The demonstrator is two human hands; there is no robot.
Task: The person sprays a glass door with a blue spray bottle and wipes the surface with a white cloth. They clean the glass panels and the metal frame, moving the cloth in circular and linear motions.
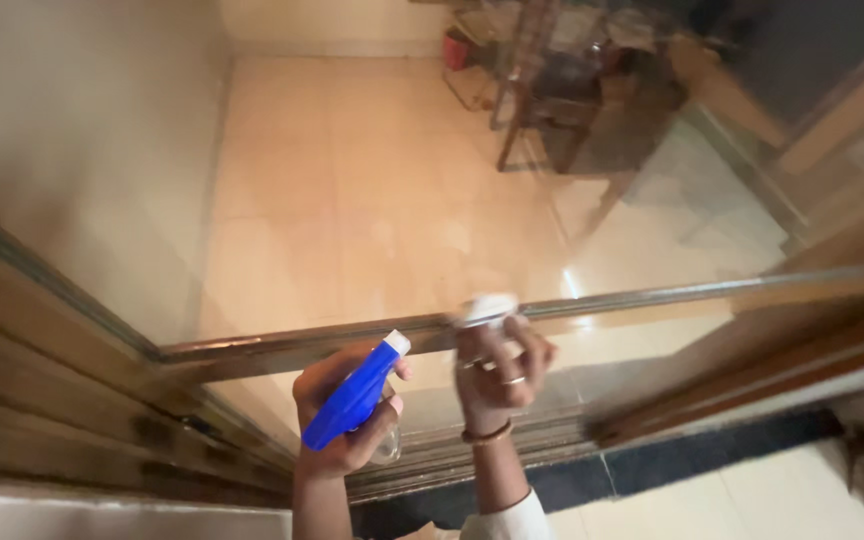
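View from the head camera, looking down through a large glass pane [372, 200] set in a wooden and metal sliding frame [282, 350]. All positions are given relative to the pane. The left hand [337, 420] is raised just in front of the pane's lower part, its fingers [392, 408] clenched around a spray bottle with a blue head [354, 395]; the nozzle tip points up toward the glass. The right hand [497, 375], just beside the left, has its fingers closed on a small crumpled white cloth or paper wad [485, 310], held at or against the pane near the frame rail; contact cannot be confirmed. Beyond the pane lie a tiled floor [352, 120] and a dark wooden chair [552, 100]. Judged from the frame, the wiping is under way at the lower section: the glass above shows hazy, smeared patches, so most of the pane appears left to do. No fresh droplets can be made out.
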